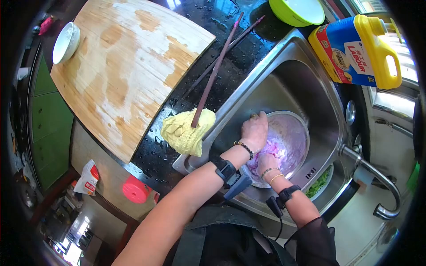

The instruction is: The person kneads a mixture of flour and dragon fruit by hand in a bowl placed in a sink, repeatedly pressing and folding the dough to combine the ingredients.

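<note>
A round metal bowl point(306, 137) sits in the steel sink, its inside coated with a purple-pink wet mass point(277, 148). My left hand point(255, 129) is curled over the bowl's left rim. Lower in the bowl, my right hand point(269, 164) presses against the purple mass, its fingers hidden from view. On the counter edge to the left lies a crumpled yellow cloth point(182, 133), with a pair of dark chopsticks point(217, 66) resting partly on it.
Around the sink point(328, 102) are a yellow LABOUR jug point(355, 53), a green bowl point(297, 11) and a curved tap point(372, 173). A bowl of greens point(320, 182) stands in the second basin. Left is a floury wooden board point(128, 57) with a white bowl point(66, 43).
</note>
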